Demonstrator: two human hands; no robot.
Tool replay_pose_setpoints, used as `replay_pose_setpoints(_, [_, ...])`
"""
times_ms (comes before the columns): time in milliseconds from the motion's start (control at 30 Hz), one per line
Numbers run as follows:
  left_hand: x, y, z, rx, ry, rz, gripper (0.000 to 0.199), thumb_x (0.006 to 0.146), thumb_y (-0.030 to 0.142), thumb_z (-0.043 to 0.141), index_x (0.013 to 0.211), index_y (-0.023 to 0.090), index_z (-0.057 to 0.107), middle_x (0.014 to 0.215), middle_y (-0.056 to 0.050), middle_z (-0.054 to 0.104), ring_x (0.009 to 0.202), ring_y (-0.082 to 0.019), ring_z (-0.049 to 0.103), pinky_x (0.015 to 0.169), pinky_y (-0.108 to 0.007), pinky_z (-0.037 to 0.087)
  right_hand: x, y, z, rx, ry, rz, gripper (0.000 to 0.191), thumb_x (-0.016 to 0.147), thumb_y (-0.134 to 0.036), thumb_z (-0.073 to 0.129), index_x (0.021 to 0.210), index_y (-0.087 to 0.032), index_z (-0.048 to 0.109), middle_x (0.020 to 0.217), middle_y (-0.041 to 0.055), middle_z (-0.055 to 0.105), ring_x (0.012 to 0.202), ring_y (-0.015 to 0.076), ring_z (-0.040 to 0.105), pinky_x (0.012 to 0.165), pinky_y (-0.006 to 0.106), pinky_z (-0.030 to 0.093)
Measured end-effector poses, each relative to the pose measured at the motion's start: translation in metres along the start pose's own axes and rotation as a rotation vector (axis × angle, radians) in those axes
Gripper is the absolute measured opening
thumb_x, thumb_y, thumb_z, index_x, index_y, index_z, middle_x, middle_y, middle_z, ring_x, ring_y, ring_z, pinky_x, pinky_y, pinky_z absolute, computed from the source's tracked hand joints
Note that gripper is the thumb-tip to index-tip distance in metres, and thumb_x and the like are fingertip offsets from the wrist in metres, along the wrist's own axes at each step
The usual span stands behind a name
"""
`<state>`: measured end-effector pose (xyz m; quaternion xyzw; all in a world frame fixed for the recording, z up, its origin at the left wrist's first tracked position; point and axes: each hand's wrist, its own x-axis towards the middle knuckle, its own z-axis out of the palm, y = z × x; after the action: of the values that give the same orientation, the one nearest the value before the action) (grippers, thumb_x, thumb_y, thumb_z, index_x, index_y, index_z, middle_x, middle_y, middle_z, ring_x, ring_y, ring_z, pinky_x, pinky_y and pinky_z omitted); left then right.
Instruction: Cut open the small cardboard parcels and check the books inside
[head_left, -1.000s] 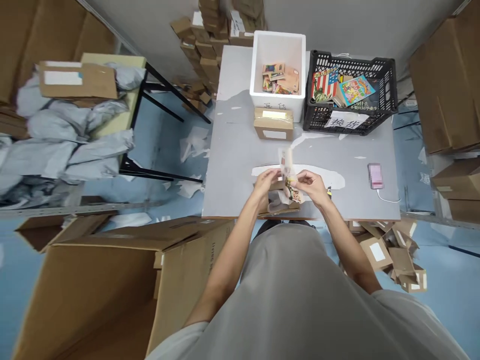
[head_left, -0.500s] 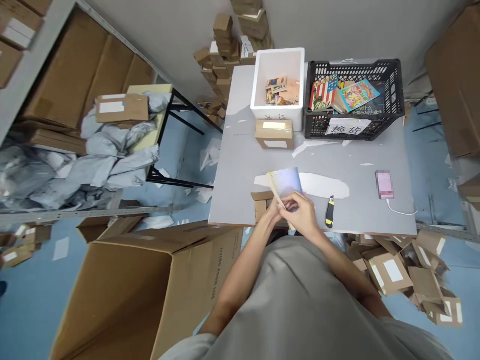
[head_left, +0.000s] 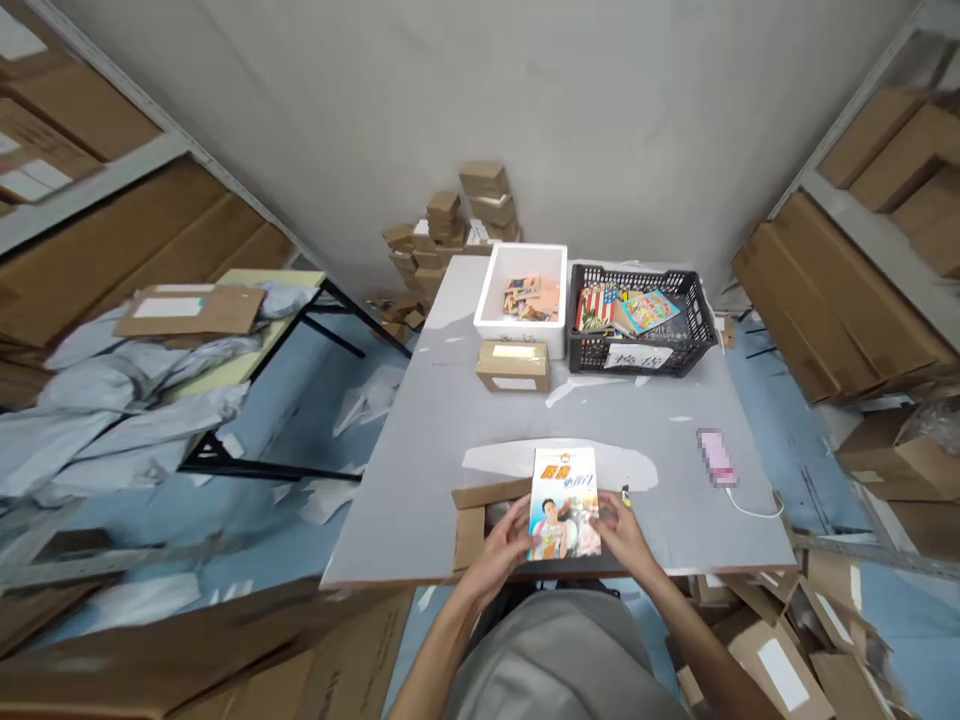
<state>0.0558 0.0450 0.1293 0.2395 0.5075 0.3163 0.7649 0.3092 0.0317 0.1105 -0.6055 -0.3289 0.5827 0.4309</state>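
Both hands hold a small colourful booklet (head_left: 564,500) upright over the near edge of the grey table (head_left: 420,470). My left hand (head_left: 504,545) grips its left side and my right hand (head_left: 622,535) grips its right side. Its cover faces me, with a picture of people and orange lettering. Under and left of the booklet lies an opened flat cardboard mailer (head_left: 474,515). The tip of a box cutter (head_left: 625,494) shows just past my right hand.
Further back stand a sealed cardboard box (head_left: 513,366), a white foam box (head_left: 489,300) with small items and a black crate (head_left: 637,345) of booklets. A pink phone (head_left: 715,455) on a cable lies right. Cardboard boxes crowd the floor and shelves; grey mail bags lie left.
The booklet has been turned so its cover faces me, held in both hands. The camera has tilted up, showing more wall and shelves.
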Motion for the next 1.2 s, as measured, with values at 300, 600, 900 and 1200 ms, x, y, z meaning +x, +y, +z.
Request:
replay_pose_setpoints(300, [0.056, 0.105, 0.042, 0.108, -0.196, 0.212, 0.096, 0.067, 0.039, 0.106, 0.156, 0.032, 0.07, 0.156, -0.014, 0.071, 0.132, -0.037, 0.075, 0.091, -0.04, 0.072, 0.057, -0.074, -0.013, 0.148, -0.011, -0.174, 0.06, 0.061, -0.057, 0.102, 0.114, -0.04, 0.082, 0.109, 0.0101, 0.087, 0.1, 0.0398, 0.086, 0.075, 0.054, 0.072])
replay_pose_setpoints(600, [0.112, 0.234, 0.131, 0.334, 0.076, 0.809, 0.065, 0.09, 0.039, 0.087, 0.149, 0.02, 0.068, 0.169, -0.023, 0.058, 0.144, -0.034, 0.069, 0.123, -0.051, 0.056, 0.209, -0.235, -0.043, 0.266, 0.369, -0.325, 0.041, 0.088, -0.057, 0.081, 0.111, -0.025, 0.069, 0.106, 0.0073, 0.082, 0.098, 0.0208, 0.081, 0.093, 0.037, 0.069])
replay_pose_setpoints(900, [0.057, 0.057, -0.07, 0.384, 0.632, 0.341, 0.036, 0.094, 0.04, 0.078, 0.123, 0.019, 0.075, 0.145, -0.018, 0.076, 0.143, -0.037, 0.07, 0.129, -0.052, 0.051, 0.084, 0.014, -0.013, 0.063, 0.079, 0.224, 0.025, 0.084, -0.038, 0.092, 0.082, -0.021, 0.074, 0.081, 0.0078, 0.082, 0.067, 0.0193, 0.078, 0.073, 0.032, 0.068])
replay_pose_setpoints(1200, [0.008, -0.029, -0.111, 0.367, 0.804, -0.086, 0.045, 0.105, 0.058, 0.057, 0.114, 0.016, 0.071, 0.145, -0.022, 0.076, 0.138, -0.032, 0.071, 0.12, -0.046, 0.054, 0.051, 0.099, -0.013, 0.021, -0.097, 0.45, 0.025, 0.089, -0.044, 0.09, 0.093, -0.023, 0.077, 0.097, 0.0073, 0.084, 0.083, 0.0185, 0.08, 0.081, 0.03, 0.067])
